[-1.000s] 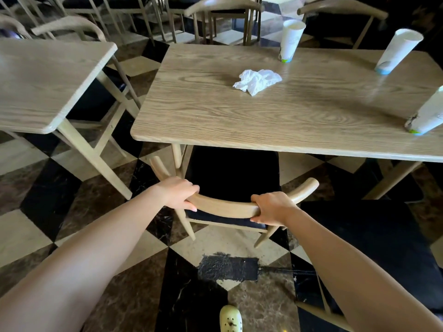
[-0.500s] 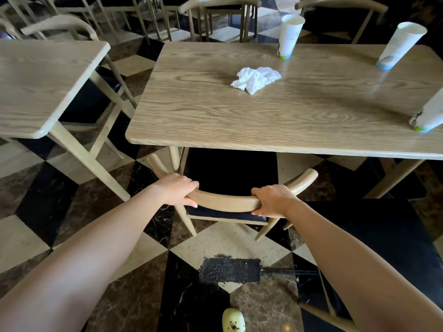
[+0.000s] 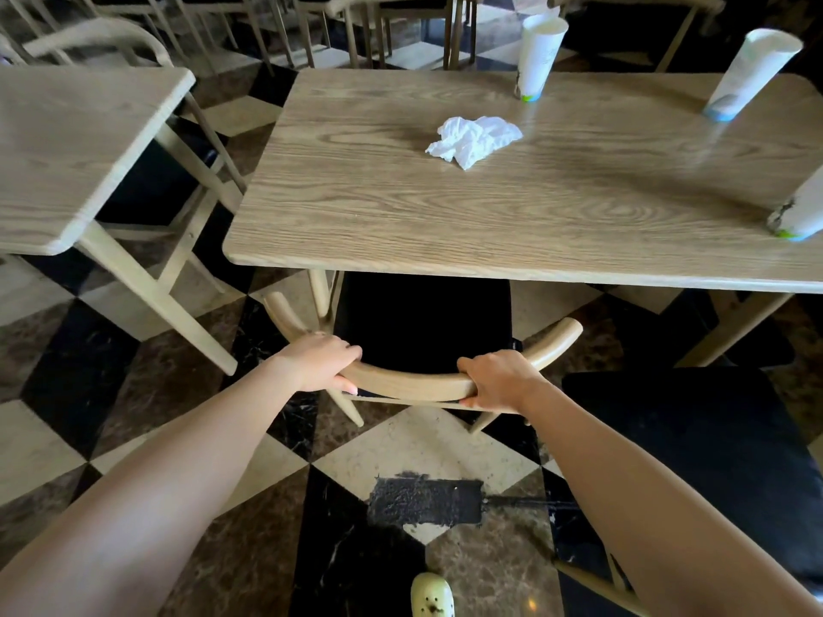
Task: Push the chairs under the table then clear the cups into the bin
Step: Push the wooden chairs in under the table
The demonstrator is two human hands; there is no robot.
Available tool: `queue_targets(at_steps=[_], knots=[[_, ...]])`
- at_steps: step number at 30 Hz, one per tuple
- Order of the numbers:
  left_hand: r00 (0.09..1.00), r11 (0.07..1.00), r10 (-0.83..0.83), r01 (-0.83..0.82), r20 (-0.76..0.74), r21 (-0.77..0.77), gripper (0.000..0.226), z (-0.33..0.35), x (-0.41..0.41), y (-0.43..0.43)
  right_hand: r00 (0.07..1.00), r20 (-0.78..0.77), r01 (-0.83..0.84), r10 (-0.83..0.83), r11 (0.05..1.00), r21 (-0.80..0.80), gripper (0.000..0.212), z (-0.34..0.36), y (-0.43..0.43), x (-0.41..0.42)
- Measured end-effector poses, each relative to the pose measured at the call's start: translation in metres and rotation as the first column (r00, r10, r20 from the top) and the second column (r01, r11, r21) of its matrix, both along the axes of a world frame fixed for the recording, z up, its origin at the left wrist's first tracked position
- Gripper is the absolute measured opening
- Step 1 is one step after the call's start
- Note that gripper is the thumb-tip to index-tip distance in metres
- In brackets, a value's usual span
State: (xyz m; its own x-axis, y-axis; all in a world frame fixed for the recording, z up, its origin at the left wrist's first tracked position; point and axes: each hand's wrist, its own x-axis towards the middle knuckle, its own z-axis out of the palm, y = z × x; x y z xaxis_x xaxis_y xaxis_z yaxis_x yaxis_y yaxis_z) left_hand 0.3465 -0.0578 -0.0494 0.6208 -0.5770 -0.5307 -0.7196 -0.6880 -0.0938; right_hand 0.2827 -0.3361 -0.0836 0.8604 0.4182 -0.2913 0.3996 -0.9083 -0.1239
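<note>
Chair at the bench's near edge, both hands on its backrest.

It has a curved pale-wood backrest and a black seat; the front of the seat sits under the bench, the backrest still clear of the edge. Three white paper cups stand on the bench: one at the far side, one near the far right corner, one at the right edge of view. A crumpled napkin lies between the far cup and the bench's middle. The floor is black, cream and brown marble in diamonds. A second bench stands to the left, and another black seat is just right of the chair. Both arms reach forward, straight. Left hand and right hand each have a closed grip on the backrest, fingers wrapped over its top.
</note>
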Motion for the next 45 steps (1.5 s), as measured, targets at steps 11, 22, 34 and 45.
queue_targets(at_steps=[11, 22, 34, 45], knots=[[0.897, 0.882, 0.436, -0.409, 0.076, -0.232, 0.06, -0.012, -0.027, 0.0, 0.952, 0.077, 0.3, -0.295, 0.952, -0.056, 0.052, 0.001, 0.018, -0.02], [0.877, 0.832, 0.477, -0.474, -0.064, -0.288, 0.074, 0.003, -0.14, -0.018, 0.795, -0.21, 0.601, -0.568, 0.785, 0.151, 0.071, 0.028, 0.042, -0.129], [0.93, 0.974, 0.176, -0.211, -0.324, -0.077, 0.058, 0.105, -0.228, -0.092, 0.581, -0.529, 0.629, -0.618, 0.754, -0.19, 0.077, 0.117, -0.022, -0.273], [0.925, 0.993, -0.116, 0.11, -0.362, -0.036, 0.05, 0.132, -0.302, -0.264, 0.46, -0.442, 0.816, -0.77, 0.563, -0.132, 0.098, 0.178, -0.161, -0.4]])
